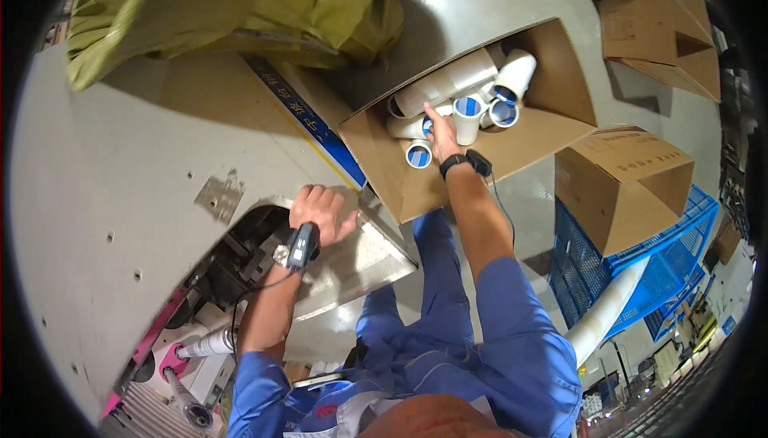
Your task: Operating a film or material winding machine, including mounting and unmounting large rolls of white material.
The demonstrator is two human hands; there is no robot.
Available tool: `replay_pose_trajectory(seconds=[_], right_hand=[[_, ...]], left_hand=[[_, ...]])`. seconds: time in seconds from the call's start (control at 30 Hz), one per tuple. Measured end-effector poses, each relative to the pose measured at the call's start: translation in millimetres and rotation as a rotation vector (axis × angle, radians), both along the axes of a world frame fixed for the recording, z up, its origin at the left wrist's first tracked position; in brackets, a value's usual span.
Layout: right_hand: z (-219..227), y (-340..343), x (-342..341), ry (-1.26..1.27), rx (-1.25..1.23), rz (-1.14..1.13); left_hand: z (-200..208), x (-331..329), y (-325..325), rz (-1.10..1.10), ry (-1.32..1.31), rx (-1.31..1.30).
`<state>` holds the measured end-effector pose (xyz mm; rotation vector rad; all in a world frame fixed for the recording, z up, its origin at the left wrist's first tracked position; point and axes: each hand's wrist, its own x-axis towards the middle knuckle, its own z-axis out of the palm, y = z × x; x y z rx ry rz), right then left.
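Inside an upright-walled cardboard box (512, 136), my right hand (445, 136) reaches among several short white tubes with blue inside their ends. Its fingers close on the blue-ended rim of a white tube (406, 127) lying to its left; part of the grip is hidden. Just right of the hand stands another white tube (467, 124). Behind them lies a longer, thicker white tube (448, 82). My left hand (322, 212) is curled over the edge of a pale metal panel (364, 266), beside a dark cut-out. A black device is strapped on each wrist.
An olive-green cover (264, 6) drapes over the large pale surface (144, 198) on the left. A blue printed strip (308, 130) runs beside the box. To the right, an open carton (632, 182) sits on a blue plastic crate (584, 278); more cartons (656, 30) stand far right.
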<state>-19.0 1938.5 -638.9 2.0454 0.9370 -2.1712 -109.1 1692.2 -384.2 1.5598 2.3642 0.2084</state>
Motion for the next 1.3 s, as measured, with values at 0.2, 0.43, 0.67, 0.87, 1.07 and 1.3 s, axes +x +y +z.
replay_pose_trajectory(seconds=[0.2,0.43,0.67,0.87,1.07,1.3], right_hand=[[-96,2,-46,0.021,0.028,-0.253],[-86,-11,-54,0.288,0.336,-0.358],[78,-56,56,0.478,-0.086,-0.342],[263,-79,140,0.631,0.105,-0.075],[284,-173,156,0.566,0.222,-0.123],[273,-295,174,0.239,0.365,0.529]], left_hand=[[-9,-3,2,-0.009,0.016,-0.047],[-12,-2,5,0.022,0.023,-0.065],[-1,-1,0,0.03,0.002,0.023],[7,0,-6,-0.009,-0.014,-0.129],[51,58,-39,0.396,-0.358,0.427],[73,176,-197,0.939,-0.697,0.136]])
